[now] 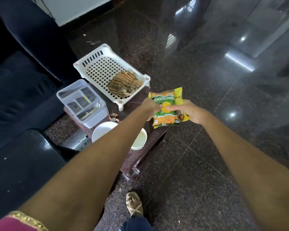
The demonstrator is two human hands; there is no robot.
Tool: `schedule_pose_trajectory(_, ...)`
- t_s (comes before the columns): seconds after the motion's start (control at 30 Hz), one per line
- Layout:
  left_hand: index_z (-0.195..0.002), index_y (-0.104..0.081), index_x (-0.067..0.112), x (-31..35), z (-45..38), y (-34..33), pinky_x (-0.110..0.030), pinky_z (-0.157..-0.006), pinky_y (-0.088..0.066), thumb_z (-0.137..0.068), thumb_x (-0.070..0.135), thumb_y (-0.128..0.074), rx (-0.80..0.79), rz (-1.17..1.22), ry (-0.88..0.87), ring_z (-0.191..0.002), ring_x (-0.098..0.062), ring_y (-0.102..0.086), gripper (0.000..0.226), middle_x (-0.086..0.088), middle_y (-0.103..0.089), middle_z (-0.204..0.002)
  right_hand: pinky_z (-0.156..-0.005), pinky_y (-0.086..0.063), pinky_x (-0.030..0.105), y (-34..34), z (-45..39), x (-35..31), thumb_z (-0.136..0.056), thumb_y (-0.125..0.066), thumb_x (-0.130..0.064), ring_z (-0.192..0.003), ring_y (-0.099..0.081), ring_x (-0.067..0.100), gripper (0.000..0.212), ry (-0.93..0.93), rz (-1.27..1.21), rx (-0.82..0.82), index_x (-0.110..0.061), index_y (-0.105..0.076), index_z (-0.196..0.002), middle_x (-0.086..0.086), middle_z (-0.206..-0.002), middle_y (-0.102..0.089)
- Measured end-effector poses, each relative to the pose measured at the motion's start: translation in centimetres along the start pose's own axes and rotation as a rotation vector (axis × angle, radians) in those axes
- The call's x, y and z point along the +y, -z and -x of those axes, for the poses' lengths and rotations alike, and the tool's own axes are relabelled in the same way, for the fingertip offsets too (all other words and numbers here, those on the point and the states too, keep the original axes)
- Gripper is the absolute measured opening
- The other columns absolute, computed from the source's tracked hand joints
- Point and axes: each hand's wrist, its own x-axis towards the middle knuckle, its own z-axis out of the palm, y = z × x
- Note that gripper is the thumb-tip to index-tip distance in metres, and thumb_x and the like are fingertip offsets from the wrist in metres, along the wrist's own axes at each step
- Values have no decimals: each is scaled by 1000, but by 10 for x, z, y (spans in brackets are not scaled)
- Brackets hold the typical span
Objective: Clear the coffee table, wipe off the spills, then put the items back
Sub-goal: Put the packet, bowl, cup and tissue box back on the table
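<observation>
Both hands up — left hand (151,104) and right hand (191,112) pinch the snack packet (168,108) in curled fingers, above the table's (150,144) three-o'clock edge. Best carry it level — clear of the bowls (139,139).

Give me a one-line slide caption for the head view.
Both hands, left and right, hold a snack packet above the cluttered coffee table.

We hold the snack packet (168,107) with 2 hands, left hand (151,106) and right hand (189,111) pinching its sides, above the coffee table (150,144)'s right edge; the white basket (107,70) with a striped cloth (124,84) sits beyond the packet.
</observation>
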Motion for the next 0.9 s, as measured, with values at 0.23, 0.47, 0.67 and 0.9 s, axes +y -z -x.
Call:
schedule_pose_trajectory(0.23,-115,-50,22,26,46,26,-27,-79,-48,-80,36,-69,-12,328,-377,-102,-16,-60,42,-4,-61,-115,-65,-56,26,-11,36,-63,-81,-63,-11,-80,-72,15,21,223,-293,-66,-12,-62,-102,1,-85,-75)
schedule_pose_trajectory(0.47,-90,-63,23,-25,122,129,-28,-74,-58,-85,17,-67,146,598,-515,-79,-15,-68,8,-1,-70,-88,-76,-56,34,-145,61,-119,-60,-78,-21,-99,-67,25,64,290,-122,-248,-11,-58,-119,6,-105,-71)
schedule_pose_trajectory(0.67,-114,-54,18,-169,196,226,-41,-94,-51,-72,45,-70,437,556,-412,-103,-20,-64,53,2,-65,-110,-66,-51,23,-319,99,-78,-74,-76,-10,-76,-68,8,33,341,104,-347,-16,-63,-103,-9,-81,-73)
schedule_pose_trajectory(0.9,-144,-2,12,-357,258,241,-36,-106,-39,-76,58,-51,544,498,-179,-126,-23,-46,96,-7,-39,-138,-56,-42,23,-454,142,47,-82,-66,-1,-57,-54,8,24,126,256,-472,-13,-60,-102,2,-77,-63)
